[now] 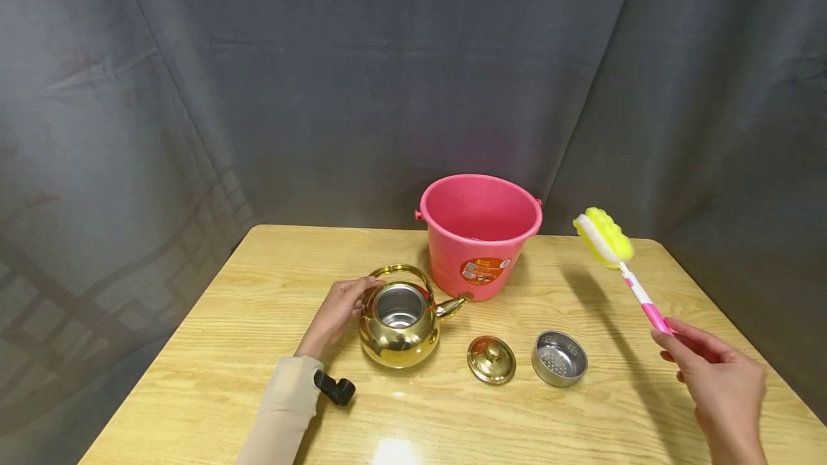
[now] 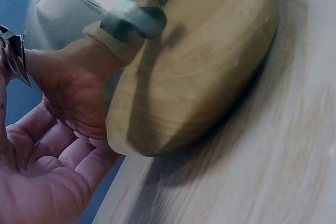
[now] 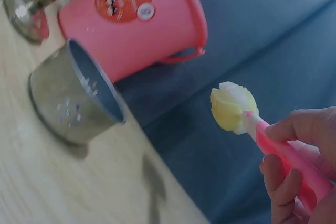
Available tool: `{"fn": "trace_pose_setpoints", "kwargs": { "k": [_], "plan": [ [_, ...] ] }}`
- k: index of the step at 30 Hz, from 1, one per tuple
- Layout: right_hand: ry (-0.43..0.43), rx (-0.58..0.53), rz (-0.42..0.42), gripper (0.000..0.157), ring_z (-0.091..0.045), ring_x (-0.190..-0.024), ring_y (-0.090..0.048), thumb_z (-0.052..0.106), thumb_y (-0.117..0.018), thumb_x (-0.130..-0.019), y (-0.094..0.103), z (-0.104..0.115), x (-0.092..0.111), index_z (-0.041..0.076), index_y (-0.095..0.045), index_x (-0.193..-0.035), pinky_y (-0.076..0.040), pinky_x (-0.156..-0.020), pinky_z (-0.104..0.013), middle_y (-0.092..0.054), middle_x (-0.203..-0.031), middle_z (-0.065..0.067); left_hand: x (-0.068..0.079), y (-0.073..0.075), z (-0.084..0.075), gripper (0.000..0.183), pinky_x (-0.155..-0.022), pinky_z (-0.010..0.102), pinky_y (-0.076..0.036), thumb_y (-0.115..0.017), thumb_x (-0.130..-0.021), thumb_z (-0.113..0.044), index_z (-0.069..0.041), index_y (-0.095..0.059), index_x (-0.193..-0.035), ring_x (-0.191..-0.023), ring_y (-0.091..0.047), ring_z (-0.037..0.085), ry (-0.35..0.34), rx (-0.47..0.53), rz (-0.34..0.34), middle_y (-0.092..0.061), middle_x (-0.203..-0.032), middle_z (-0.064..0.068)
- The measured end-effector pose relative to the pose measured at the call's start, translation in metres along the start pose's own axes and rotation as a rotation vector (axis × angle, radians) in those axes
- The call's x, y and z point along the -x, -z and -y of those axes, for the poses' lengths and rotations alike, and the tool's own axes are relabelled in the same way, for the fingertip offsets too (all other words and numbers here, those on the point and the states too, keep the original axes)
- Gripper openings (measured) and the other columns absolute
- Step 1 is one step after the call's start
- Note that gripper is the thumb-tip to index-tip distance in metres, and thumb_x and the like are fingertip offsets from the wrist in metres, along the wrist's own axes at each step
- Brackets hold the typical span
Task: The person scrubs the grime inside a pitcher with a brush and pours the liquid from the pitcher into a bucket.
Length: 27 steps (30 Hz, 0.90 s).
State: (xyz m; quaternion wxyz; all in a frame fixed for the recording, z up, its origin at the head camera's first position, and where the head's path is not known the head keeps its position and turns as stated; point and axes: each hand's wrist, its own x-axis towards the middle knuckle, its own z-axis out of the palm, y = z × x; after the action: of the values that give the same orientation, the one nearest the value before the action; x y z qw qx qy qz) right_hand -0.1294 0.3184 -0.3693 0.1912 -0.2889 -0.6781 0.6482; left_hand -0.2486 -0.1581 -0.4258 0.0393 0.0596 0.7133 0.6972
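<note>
A shiny gold teapot [image 1: 399, 336] stands lidless on the table, its spout toward the pink bucket [image 1: 474, 250]. At its left side, my left hand [image 1: 337, 311] grips it near the base of the handle. In the left wrist view the fingers [image 2: 79, 166] lie against the rounded body [image 2: 199, 77], which mirrors the hand. Raised over the table's right side, my right hand [image 1: 717, 372] holds a sponge brush [image 1: 607, 239] by its pink and white handle, the yellow and white head up. The right wrist view shows thumb and fingers round the pink handle [image 3: 286, 156].
A gold lid [image 1: 492, 360] and a round metal strainer [image 1: 559, 359] with a perforated bottom lie between the teapot and my right hand. The bucket stands behind them, near the back edge of the wooden table [image 1: 213, 379]. A grey curtain [image 1: 400, 77] hangs behind.
</note>
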Motion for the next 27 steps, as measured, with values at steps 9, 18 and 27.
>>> {"fn": "trace_pose_setpoints", "kwargs": {
  "k": [9,18,27],
  "plan": [
    [-0.072,0.133,-0.028,0.014,-0.002,-0.054,-0.061,0.027,-0.087,-0.073,0.002,-0.019,-0.019,0.036,-0.075,-0.072,-0.044,-0.044,-0.022,-0.065,-0.060,0.018,0.001,0.001,-0.004,0.041,-0.073,0.027,-0.051,-0.050,-0.100,-0.023,0.010,-0.060,-0.122,-0.071,-0.049,0.008,0.015,0.035,0.015,-0.056,-0.079,-0.003],
    [-0.056,0.264,-0.008,0.024,-0.001,-0.055,-0.062,0.029,-0.082,-0.078,-0.001,-0.033,-0.028,0.044,-0.067,-0.066,-0.048,-0.045,-0.024,-0.062,-0.059,0.023,-0.001,0.001,-0.006,0.040,-0.066,0.023,-0.048,-0.050,-0.101,-0.023,0.009,-0.060,-0.123,-0.061,-0.038,0.008,0.041,0.042,0.015,-0.033,-0.060,-0.004],
    [-0.049,0.337,0.024,0.022,0.001,-0.058,-0.061,0.035,-0.082,-0.077,-0.001,-0.043,-0.031,0.045,-0.066,-0.066,-0.049,-0.049,-0.024,-0.063,-0.061,0.022,0.001,-0.001,-0.001,0.039,-0.084,0.036,-0.052,-0.052,-0.100,-0.025,0.008,-0.063,-0.119,-0.097,-0.063,0.022,0.000,0.023,-0.003,-0.065,-0.116,0.015]
  ]
}}
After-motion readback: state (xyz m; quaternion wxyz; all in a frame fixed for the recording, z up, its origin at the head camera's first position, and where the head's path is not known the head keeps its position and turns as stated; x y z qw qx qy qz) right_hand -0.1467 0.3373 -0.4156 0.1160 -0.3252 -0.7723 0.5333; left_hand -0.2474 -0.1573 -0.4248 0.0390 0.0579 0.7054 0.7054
